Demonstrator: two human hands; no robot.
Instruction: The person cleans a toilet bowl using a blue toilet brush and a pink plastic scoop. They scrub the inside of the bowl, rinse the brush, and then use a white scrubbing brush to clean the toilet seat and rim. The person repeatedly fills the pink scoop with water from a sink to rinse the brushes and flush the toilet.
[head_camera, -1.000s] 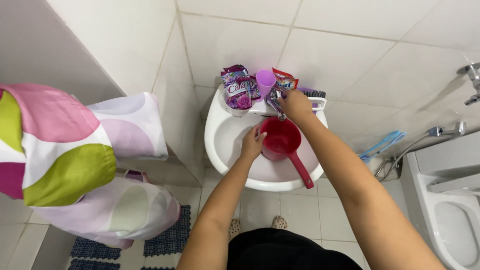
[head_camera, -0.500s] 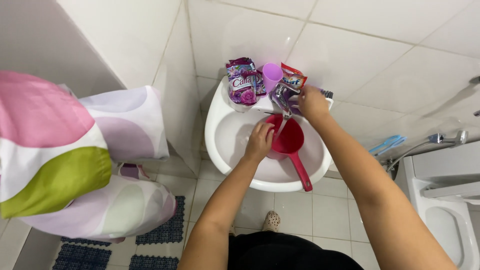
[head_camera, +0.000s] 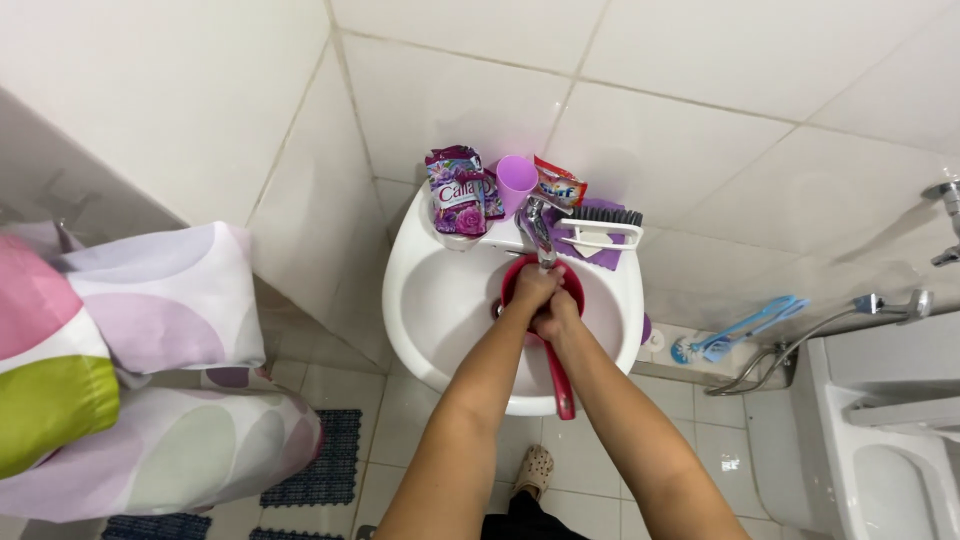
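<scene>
We see both hands, left (head_camera: 532, 288) and right (head_camera: 556, 318), pressed together over a red dipper (head_camera: 556, 362) in the white sink (head_camera: 430, 300), directly under the chrome tap (head_camera: 535, 228). Beyond them stand a purple cup (head_camera: 515, 183) and a scrub brush (head_camera: 603, 222).

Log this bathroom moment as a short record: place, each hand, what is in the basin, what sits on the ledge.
Place: white wall-mounted sink in a tiled bathroom
Left hand: over the red dipper, under the tap, pressed against the right hand
Right hand: over the dipper, touching the left hand
In basin: red dipper, its handle lying over the front rim
Tap: chrome; whether water runs cannot be told
Ledge: purple pouch, lilac cup, red sachet, scrub brush
</scene>
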